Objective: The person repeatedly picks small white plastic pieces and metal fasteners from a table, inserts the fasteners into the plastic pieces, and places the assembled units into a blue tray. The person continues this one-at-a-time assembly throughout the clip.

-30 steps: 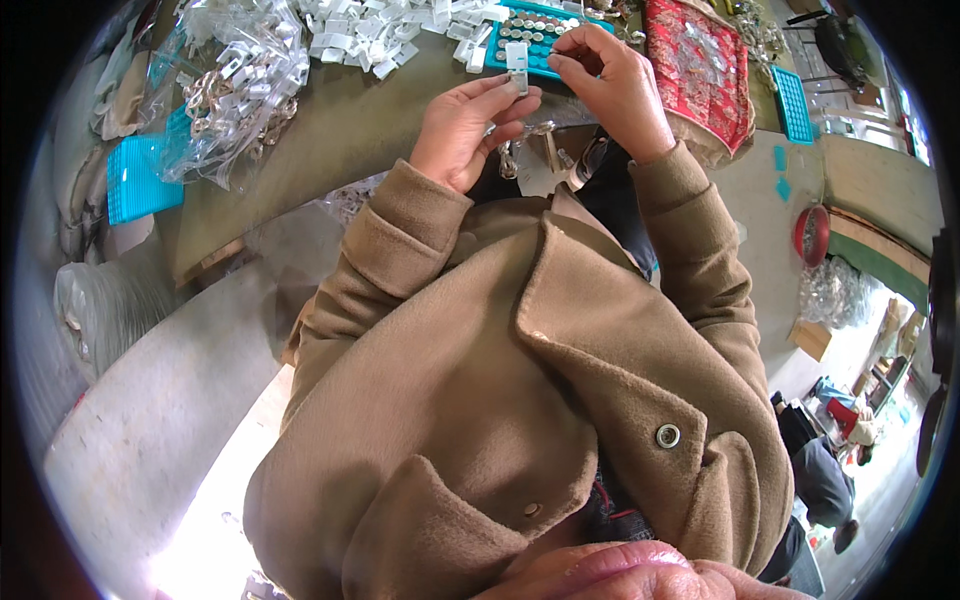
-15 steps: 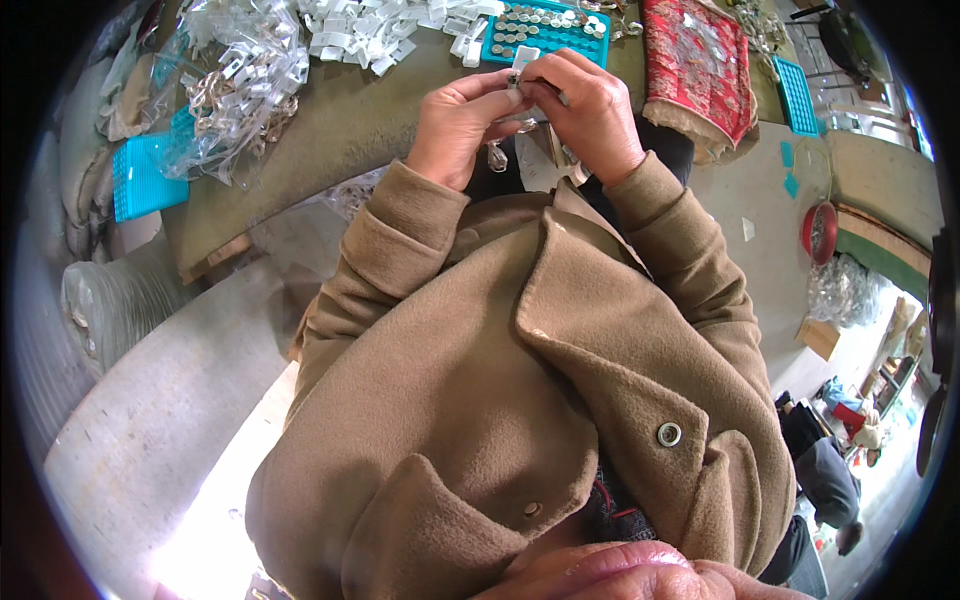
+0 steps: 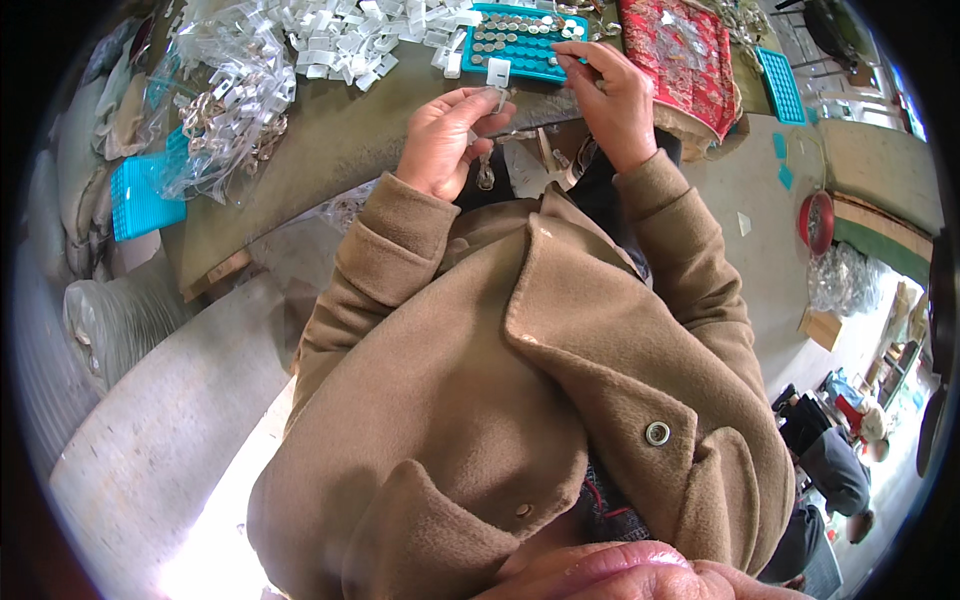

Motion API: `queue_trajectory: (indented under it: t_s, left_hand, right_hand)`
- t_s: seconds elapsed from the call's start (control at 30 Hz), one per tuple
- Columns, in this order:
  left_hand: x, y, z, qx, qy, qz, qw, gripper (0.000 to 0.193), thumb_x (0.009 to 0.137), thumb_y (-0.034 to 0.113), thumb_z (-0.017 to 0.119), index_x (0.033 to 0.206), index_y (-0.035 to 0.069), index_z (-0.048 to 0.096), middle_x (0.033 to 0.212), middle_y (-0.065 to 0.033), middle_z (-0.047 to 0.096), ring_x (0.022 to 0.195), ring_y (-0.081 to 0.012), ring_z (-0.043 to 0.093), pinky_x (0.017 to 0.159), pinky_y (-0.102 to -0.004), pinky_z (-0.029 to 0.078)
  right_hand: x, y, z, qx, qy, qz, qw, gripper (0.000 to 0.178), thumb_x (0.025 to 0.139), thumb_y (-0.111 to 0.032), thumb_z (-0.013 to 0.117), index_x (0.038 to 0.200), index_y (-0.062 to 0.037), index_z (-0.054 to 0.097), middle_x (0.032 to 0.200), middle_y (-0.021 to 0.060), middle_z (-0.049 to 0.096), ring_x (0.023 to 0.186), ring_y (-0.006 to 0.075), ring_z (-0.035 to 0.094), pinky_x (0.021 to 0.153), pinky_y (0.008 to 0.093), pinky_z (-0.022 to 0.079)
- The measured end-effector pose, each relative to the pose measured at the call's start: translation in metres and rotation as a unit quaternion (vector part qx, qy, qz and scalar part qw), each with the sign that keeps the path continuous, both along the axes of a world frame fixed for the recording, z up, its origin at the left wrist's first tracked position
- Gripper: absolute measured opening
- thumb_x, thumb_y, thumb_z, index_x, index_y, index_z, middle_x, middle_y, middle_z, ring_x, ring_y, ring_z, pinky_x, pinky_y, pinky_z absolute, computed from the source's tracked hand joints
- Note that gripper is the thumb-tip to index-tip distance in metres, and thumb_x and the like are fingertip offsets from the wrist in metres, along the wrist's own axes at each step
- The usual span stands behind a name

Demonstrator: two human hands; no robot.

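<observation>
My left hand (image 3: 450, 138) pinches a small white plastic holder (image 3: 498, 72), raised just in front of the blue tray's near edge. A chain-like metal strip (image 3: 486, 172) hangs below that hand; how it joins the holder is hidden. The blue tray (image 3: 512, 62) has rows of small round silvery pieces (image 3: 490, 46), mostly in its far and left parts. My right hand (image 3: 612, 100) reaches over the tray's right end, thumb and forefinger apart. One round piece lies close to its fingertips; whether they touch it I cannot tell.
Loose white plastic holders (image 3: 345, 40) are heaped at the back. Left of them lie clear bags (image 3: 235, 90) and stacked blue trays (image 3: 145, 195). A red patterned cloth (image 3: 680, 60) and another blue tray (image 3: 780, 85) are on the right. Another person (image 3: 835, 470) is at lower right.
My hands were together at the white holder and have parted. The right hand has moved right, over the tray. The left still holds the holder, now slightly lower and to the left.
</observation>
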State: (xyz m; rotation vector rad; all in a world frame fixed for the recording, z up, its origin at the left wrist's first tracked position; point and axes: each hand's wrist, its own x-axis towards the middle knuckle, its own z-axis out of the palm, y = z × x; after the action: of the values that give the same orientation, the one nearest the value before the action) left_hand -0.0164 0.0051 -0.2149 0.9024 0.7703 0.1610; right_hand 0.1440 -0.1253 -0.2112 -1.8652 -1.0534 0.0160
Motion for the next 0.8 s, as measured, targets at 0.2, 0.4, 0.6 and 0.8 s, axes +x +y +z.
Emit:
queue_trajectory:
  t_s: [0.2, 0.4, 0.6, 0.8]
  left_hand:
    - [0.004, -0.005, -0.005, -0.048, -0.01, -0.012, 0.999, 0.015, 0.095, 0.022, 0.063, 0.101, 0.008, 0.064, 0.097, -0.0043, 0.07, 0.083, -0.0058, 0.066, 0.049, -0.0135, 0.039]
    - [0.003, -0.007, -0.005, -0.051, -0.019, 0.0, 0.999, 0.016, 0.095, 0.021, 0.063, 0.103, 0.007, 0.064, 0.098, -0.005, 0.071, 0.088, -0.0064, 0.067, 0.05, -0.0139, 0.04]
    - [0.005, -0.007, 0.0, -0.042, -0.028, -0.004, 0.999, 0.02, 0.093, 0.017, 0.064, 0.11, 0.008, 0.065, 0.105, -0.0042, 0.071, 0.091, -0.0051, 0.067, 0.055, -0.0137, 0.039]
    - [0.006, -0.01, 0.006, -0.011, -0.021, 0.007, 1.0, 0.019, 0.093, 0.017, 0.064, 0.11, 0.007, 0.065, 0.104, -0.0031, 0.071, 0.094, -0.0059, 0.067, 0.055, -0.0137, 0.038]
  right_hand:
    - [0.025, 0.007, -0.017, -0.106, -0.19, 0.066, 0.974, 0.011, 0.083, -0.012, 0.065, 0.093, -0.0114, 0.069, 0.088, 0.0063, 0.065, 0.089, 0.0278, 0.062, 0.077, 0.0391, 0.052]
    - [0.028, 0.014, -0.025, -0.135, -0.249, 0.059, 0.957, 0.009, 0.085, -0.013, 0.063, 0.093, -0.0091, 0.065, 0.087, 0.008, 0.062, 0.086, 0.0299, 0.061, 0.074, 0.0405, 0.051]
    - [0.024, 0.02, -0.019, -0.132, -0.268, 0.052, 0.953, 0.008, 0.085, -0.012, 0.062, 0.092, -0.0082, 0.062, 0.086, 0.0091, 0.061, 0.085, 0.0307, 0.062, 0.072, 0.0411, 0.051]
    - [0.011, 0.009, -0.001, -0.06, 0.146, 0.112, 0.981, 0.014, 0.087, -0.004, 0.066, 0.101, -0.002, 0.066, 0.093, 0.0022, 0.068, 0.084, 0.0123, 0.064, 0.077, 0.024, 0.051]
